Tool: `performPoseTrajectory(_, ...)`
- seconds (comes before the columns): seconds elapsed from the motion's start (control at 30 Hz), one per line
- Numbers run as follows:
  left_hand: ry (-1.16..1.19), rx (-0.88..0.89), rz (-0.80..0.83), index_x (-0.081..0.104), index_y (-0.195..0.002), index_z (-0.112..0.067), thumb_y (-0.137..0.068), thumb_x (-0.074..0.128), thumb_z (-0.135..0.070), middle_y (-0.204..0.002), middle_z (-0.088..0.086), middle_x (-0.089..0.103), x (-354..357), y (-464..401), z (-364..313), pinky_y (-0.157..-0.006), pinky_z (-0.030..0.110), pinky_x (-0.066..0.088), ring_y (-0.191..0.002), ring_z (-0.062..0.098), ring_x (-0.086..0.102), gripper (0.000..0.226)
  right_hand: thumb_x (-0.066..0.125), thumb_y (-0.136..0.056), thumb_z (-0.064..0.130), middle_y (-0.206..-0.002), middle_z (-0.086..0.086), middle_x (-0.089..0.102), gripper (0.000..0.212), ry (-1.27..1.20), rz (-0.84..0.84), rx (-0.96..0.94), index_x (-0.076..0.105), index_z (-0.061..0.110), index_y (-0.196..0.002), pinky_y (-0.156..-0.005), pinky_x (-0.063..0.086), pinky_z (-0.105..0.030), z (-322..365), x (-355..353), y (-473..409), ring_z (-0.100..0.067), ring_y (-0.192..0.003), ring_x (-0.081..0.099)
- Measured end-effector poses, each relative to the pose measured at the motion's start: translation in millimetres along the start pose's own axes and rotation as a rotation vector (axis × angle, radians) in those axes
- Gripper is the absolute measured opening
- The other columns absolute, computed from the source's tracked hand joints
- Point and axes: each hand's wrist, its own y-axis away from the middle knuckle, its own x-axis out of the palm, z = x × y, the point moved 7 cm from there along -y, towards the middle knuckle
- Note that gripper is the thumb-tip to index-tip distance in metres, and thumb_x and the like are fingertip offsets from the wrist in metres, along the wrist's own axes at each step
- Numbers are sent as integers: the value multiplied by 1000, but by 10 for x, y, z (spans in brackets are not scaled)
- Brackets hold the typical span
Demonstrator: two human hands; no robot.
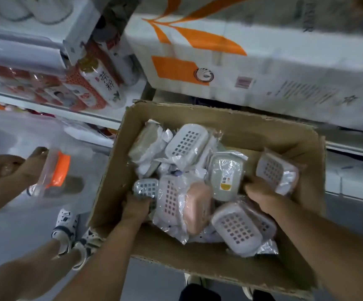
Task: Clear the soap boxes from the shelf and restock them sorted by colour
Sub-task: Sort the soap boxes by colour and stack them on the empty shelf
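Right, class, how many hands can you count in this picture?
3. The left hand grips a grey soap box inside the cardboard box; the right hand touches a pink soap box there; another person's hand, far left, holds an orange packet. None seems hidden.

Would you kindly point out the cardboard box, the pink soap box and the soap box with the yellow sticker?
cardboard box (224, 118): head view, far wall.
pink soap box (198, 208): head view, pink shell.
soap box with the yellow sticker (226, 172): head view, lid.

Both hands (136, 206) (259, 192) in carton (219, 257) (wrapped soap boxes (187, 140)).
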Motion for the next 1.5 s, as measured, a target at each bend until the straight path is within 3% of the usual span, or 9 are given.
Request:
performPoseTrajectory(0.17,156,-102,68,45,-138,-5,-80,79,-26,-128,20,59,33,-216,203,-89,46,53,-110,37,60,70,50,-95,6,-102,-23,68,18,-155,40,98,65,15,-90,-94,50,-49,-69,121,-62,-38,-95,63)
performPoseTrajectory(0.3,278,-121,220,62,-118,-2,-84,76,-20,-109,19,67,71,-163,215,-71,37,53,-87,28,63,41,65,-88,22,-98,-27,69,23,-217,108,170,67,1,-98,-90,51,-46,-115,149,2,-37,-92,65)
performPoseTrajectory(0.47,37,75,142,64,-119,-6,-82,75,-42,-119,15,66,-46,85,45,-86,35,51,-104,30,63,53,71,-86,25,-94,-8,69,21,-304,38,108,64,12,-100,-74,50,-31,2,120,198,-21,-80,64)
performPoseTrajectory(0.6,120,155,31,48,-127,-6,-84,75,-28,-121,19,61,-329,347,-170,-84,36,51,-104,34,61,55,65,-91,12,-90,-7,64,6,-382,-48,-7,61,10,-96,-56,43,-18,48,-102,446,-12,-71,56)
performPoseTrajectory(0.83,200,454,-104,49,-123,-20,-86,68,-36,-108,4,65,-728,1157,-741,-84,47,56,-93,27,65,45,65,-92,20,-107,-2,67,10,-613,-80,-150,61,26,-98,-72,51,-30,-13,-630,1066,-18,-92,66)
performPoseTrajectory(1.0,303,574,149,55,-116,-20,-90,64,-24,-103,2,70,-250,1989,-1241,-82,43,58,-89,19,69,28,55,-95,4,-106,-4,70,18,-784,-3,-271,61,18,-106,-63,53,-23,-60,-1005,1530,-15,-86,70)
performPoseTrajectory(1.13,380,621,377,56,-115,-18,-91,64,-16,-102,5,72,318,2740,-1482,-76,41,61,-89,22,72,25,49,-95,-1,-106,-13,71,26,-796,42,-362,63,18,-107,-88,52,-42,-313,-1467,1964,-28,-97,68)
performPoseTrajectory(1.33,504,597,749,58,-125,-25,-87,52,-60,-113,8,72,1411,3983,-1633,-78,47,59,-102,29,70,52,47,-95,-4,-118,-7,69,42,-913,-78,-406,62,29,-117,-98,49,-41,-1396,-2374,2385,-26,-110,64)
performPoseTrajectory(1.5,462,616,898,49,-136,-29,-91,52,-45,-122,7,67,2393,4988,-1715,-66,40,58,-105,29,68,47,44,-97,-4,-123,-6,66,46,-1067,-120,-381,53,18,-136,-88,54,-31,-2593,-3049,2677,-23,-107,66)
